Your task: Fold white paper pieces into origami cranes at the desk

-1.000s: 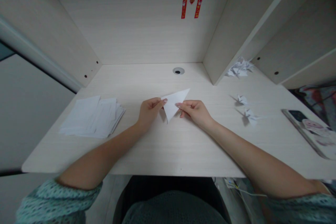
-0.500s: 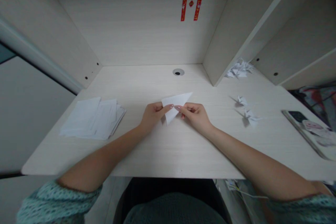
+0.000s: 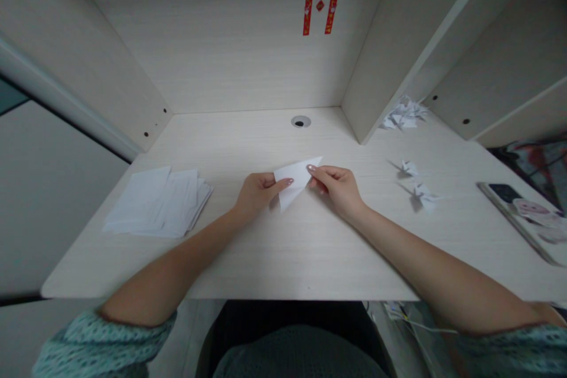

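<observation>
A folded white paper (image 3: pixel 294 179), roughly triangular, is held over the middle of the desk. My left hand (image 3: pixel 261 192) pinches its left side, thumb on top and fingers behind. At the paper's right edge, my right hand (image 3: pixel 339 188) grips it between thumb and fingers, the thumb near the upper right corner. The fingers behind the sheet are partly hidden. One corner of the paper points down toward me and another points to the upper right.
A stack of white paper sheets (image 3: pixel 153 201) lies at the left. Two folded paper figures (image 3: pixel 424 196) rest on the right, with a heap of similar ones (image 3: pixel 405 114) behind the divider panel (image 3: pixel 376 94). A phone (image 3: pixel 525 218) is at far right.
My right hand has slid outward and up along the paper, its thumb moving from the middle to the upper right edge. My left hand keeps its hold.
</observation>
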Demonstrator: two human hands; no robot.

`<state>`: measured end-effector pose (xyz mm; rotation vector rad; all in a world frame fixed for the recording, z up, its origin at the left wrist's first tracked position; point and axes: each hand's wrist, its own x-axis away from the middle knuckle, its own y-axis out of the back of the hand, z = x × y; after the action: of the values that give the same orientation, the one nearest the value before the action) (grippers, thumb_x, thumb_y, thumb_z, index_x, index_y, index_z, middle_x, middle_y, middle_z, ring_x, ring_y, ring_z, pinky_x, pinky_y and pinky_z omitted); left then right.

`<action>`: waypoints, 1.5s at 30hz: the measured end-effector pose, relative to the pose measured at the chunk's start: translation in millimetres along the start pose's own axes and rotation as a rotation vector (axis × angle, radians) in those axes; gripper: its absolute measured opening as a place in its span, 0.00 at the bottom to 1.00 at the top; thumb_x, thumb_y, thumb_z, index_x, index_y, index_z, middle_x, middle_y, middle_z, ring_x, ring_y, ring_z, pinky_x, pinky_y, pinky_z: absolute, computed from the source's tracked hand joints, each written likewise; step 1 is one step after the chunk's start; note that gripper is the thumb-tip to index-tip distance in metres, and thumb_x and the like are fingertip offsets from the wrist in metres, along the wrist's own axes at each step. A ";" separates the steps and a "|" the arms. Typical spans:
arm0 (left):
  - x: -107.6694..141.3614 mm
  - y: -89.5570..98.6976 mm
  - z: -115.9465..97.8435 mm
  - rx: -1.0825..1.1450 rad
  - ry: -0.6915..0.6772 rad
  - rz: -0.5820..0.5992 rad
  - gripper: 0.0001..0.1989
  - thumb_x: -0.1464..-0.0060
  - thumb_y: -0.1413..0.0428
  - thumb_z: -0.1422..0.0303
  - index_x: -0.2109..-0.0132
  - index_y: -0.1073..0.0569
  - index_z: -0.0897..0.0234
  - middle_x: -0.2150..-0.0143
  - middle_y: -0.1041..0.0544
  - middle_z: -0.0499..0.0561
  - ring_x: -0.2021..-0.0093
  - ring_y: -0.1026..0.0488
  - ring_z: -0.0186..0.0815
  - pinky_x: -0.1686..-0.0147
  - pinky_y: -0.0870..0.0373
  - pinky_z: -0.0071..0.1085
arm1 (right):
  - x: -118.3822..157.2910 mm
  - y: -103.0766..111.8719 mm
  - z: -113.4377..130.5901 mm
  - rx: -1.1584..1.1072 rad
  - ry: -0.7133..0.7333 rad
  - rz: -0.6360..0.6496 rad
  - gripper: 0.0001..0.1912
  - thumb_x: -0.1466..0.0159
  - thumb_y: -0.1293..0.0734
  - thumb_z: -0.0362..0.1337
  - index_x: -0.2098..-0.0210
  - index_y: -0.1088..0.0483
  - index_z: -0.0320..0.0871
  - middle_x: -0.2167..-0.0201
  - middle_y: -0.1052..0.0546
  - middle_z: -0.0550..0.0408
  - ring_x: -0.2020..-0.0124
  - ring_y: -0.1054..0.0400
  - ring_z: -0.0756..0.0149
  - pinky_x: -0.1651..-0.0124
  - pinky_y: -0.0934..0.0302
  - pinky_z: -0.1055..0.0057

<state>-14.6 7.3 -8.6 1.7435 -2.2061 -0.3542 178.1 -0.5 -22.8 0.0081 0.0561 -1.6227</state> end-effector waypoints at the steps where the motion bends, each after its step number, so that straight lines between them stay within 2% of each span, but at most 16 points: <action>1: 0.0 -0.4 0.5 0.012 0.006 0.015 0.23 0.54 0.41 0.50 0.80 0.32 0.66 0.84 0.38 0.43 0.84 0.45 0.24 0.83 0.55 0.24 | -1.3 0.8 0.1 -0.007 0.008 -0.031 0.19 0.45 0.30 0.50 0.82 0.27 0.41 0.89 0.37 0.61 0.84 0.50 0.75 0.78 0.58 0.72; 8: -0.3 -1.9 8.0 0.050 0.007 0.047 0.21 0.54 0.41 0.50 0.75 0.27 0.67 0.82 0.33 0.44 0.83 0.41 0.26 0.83 0.52 0.24 | -6.2 2.6 -0.8 -0.036 0.066 -0.176 0.17 0.45 0.30 0.47 0.80 0.27 0.41 0.85 0.31 0.59 0.84 0.48 0.75 0.80 0.55 0.73; 12: -0.7 -1.8 8.6 0.092 0.016 0.040 0.21 0.54 0.41 0.51 0.75 0.27 0.67 0.81 0.31 0.45 0.83 0.39 0.26 0.83 0.52 0.23 | -11.3 6.0 -0.4 -0.145 0.049 -0.293 0.14 0.45 0.30 0.47 0.75 0.26 0.41 0.79 0.26 0.58 0.84 0.47 0.77 0.82 0.54 0.75; 14: -1.3 -2.2 8.1 0.137 0.009 0.005 0.20 0.53 0.41 0.52 0.74 0.25 0.67 0.80 0.29 0.46 0.82 0.38 0.26 0.82 0.50 0.24 | -11.4 5.6 0.0 -0.169 0.008 -0.253 0.17 0.44 0.31 0.50 0.70 0.26 0.41 0.79 0.25 0.57 0.86 0.47 0.77 0.83 0.55 0.75; 16: -1.7 -2.7 7.4 0.184 0.000 -0.040 0.20 0.53 0.41 0.52 0.72 0.24 0.67 0.80 0.29 0.46 0.82 0.38 0.27 0.82 0.49 0.24 | -8.2 2.8 1.1 -0.152 -0.037 -0.111 0.22 0.43 0.34 0.54 0.67 0.25 0.40 0.79 0.25 0.55 0.86 0.45 0.76 0.84 0.55 0.75; 19: -0.8 -3.6 6.1 0.244 -0.023 -0.066 0.19 0.53 0.40 0.53 0.70 0.23 0.67 0.79 0.27 0.46 0.80 0.36 0.27 0.80 0.45 0.24 | 0.0 -3.1 3.9 -0.036 -0.063 0.155 0.22 0.45 0.31 0.54 0.73 0.25 0.39 0.78 0.23 0.52 0.85 0.42 0.76 0.81 0.51 0.75; 21: 0.4 -4.5 5.3 0.273 -0.044 -0.043 0.18 0.53 0.40 0.54 0.69 0.23 0.68 0.76 0.25 0.48 0.78 0.33 0.29 0.78 0.42 0.25 | 4.6 -5.7 5.6 0.015 -0.079 0.224 0.21 0.45 0.31 0.53 0.74 0.25 0.38 0.79 0.23 0.53 0.84 0.41 0.76 0.80 0.50 0.74; 26: 0.8 -6.2 4.8 0.305 -0.038 0.032 0.18 0.52 0.41 0.54 0.70 0.24 0.68 0.74 0.24 0.49 0.76 0.32 0.30 0.75 0.40 0.26 | 6.9 -6.6 5.1 0.078 -0.094 0.191 0.19 0.47 0.29 0.51 0.77 0.25 0.39 0.87 0.31 0.59 0.85 0.44 0.76 0.80 0.53 0.74; 32: -4.0 -4.7 7.2 0.209 -0.058 0.086 0.17 0.54 0.40 0.56 0.71 0.24 0.68 0.77 0.25 0.48 0.77 0.33 0.30 0.76 0.40 0.25 | 6.8 -8.2 0.6 0.060 -0.028 0.196 0.20 0.46 0.31 0.53 0.77 0.30 0.41 0.83 0.30 0.59 0.81 0.40 0.73 0.77 0.47 0.74; 37: -2.8 -4.8 7.0 0.134 -0.066 0.066 0.17 0.52 0.41 0.55 0.69 0.24 0.67 0.75 0.25 0.48 0.76 0.32 0.30 0.75 0.40 0.25 | 8.5 -9.1 2.2 0.073 -0.014 0.179 0.19 0.43 0.32 0.51 0.77 0.29 0.40 0.83 0.31 0.59 0.81 0.40 0.74 0.75 0.48 0.74; 42: -0.3 -4.2 5.4 0.195 -0.098 0.000 0.19 0.51 0.42 0.54 0.73 0.27 0.68 0.76 0.27 0.47 0.76 0.34 0.30 0.75 0.40 0.25 | 9.3 -9.9 4.4 0.072 -0.056 0.221 0.22 0.43 0.33 0.53 0.82 0.29 0.40 0.84 0.31 0.57 0.81 0.43 0.73 0.76 0.52 0.73; 45: -0.3 -3.6 5.6 0.197 -0.103 0.002 0.19 0.51 0.42 0.55 0.74 0.28 0.68 0.77 0.28 0.47 0.77 0.35 0.29 0.75 0.41 0.25 | 9.3 -10.7 5.1 0.066 -0.070 0.203 0.21 0.45 0.31 0.51 0.82 0.28 0.40 0.85 0.31 0.58 0.82 0.45 0.74 0.76 0.53 0.73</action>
<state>-13.5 6.8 -15.2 1.8608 -2.3862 -0.2374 167.1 -9.5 -17.8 0.0078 -0.0511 -1.4201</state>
